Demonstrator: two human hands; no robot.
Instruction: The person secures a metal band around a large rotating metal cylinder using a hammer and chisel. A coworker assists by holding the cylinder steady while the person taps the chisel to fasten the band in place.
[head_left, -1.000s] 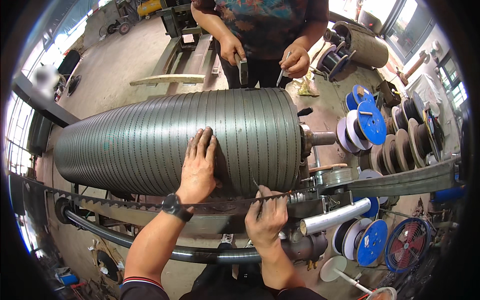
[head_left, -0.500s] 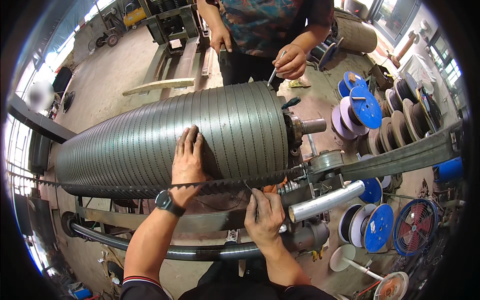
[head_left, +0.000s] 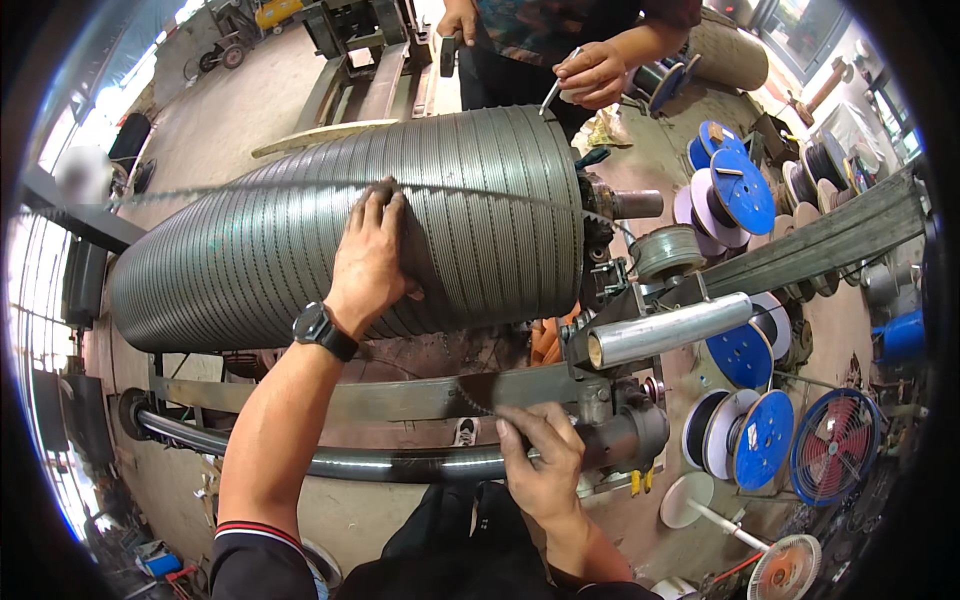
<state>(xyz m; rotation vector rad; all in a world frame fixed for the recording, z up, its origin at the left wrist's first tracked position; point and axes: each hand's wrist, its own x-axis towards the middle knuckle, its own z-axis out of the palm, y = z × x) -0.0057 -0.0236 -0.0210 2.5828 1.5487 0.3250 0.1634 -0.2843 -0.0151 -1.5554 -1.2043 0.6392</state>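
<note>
Metal workshop, ribbed steel drum (head_left: 400, 230), wire spools (head_left: 745, 195), concrete floor (head_left: 230, 90)

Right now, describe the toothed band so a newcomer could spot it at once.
Start at the big ribbed metal drum. The left hand lies flat on it. The toothed band arcs over the drum past those fingertips: thin, dark and saw-edged, unlike the drum's smooth ribs.

The left hand (head_left: 370, 255) lies on the ribbed drum (head_left: 300, 250); spools (head_left: 740, 190) lie right of it, and the right hand (head_left: 540, 465) is nearer the person, on the toothed strip (head_left: 480, 392).

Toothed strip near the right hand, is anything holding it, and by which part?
The right hand pinches the toothed strip at its near end with its fingers; the left hand presses the ribbed drum.
</note>
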